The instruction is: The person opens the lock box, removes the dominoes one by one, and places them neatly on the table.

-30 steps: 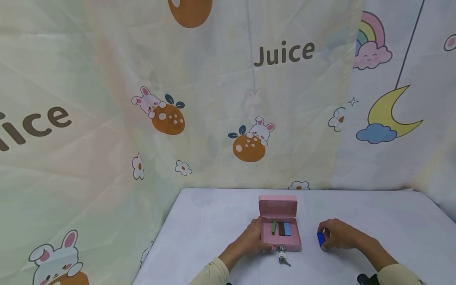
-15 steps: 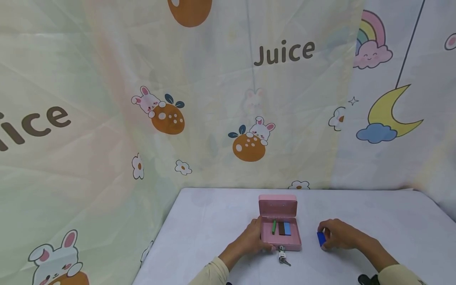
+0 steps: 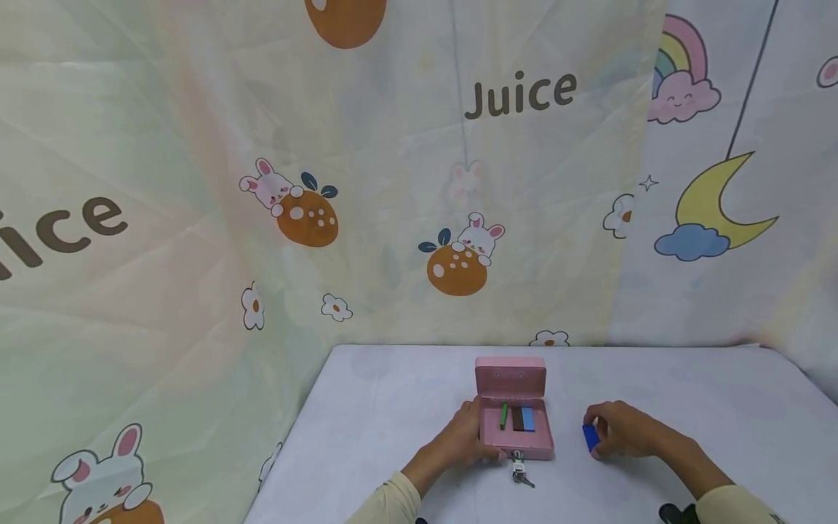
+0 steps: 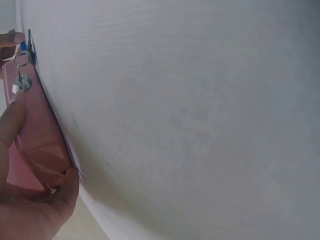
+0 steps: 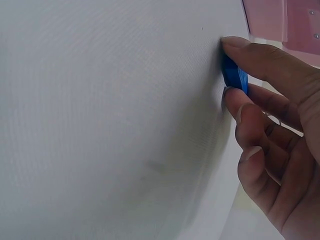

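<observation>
nothing much has moved since a second ago: both hands sit where they were, only the head view has drifted a hair.

right hand has its thumb and fingers curled narrow around a small blue block, pinching it on edge against the table, well to the right of the pink box. left hand is wrapped on the box's left side, thumb along the front edge and fingers behind the wall, so it's gripping the box itself. inside the box lie a green stick, a brown piece and a light blue piece, side by side. the lid stands open at the back of the box, and keys hang off the front of the box.

what could go wrong, i reckon: the block is held by thin edges, so it could flip out of the pinch on the lift. the upright lid might also drop if the box gets nudged.

hard to tell: the lock itself is tiny, the right wrist view cuts off most of the box, and the block's full shape is hidden by the fingers.
</observation>
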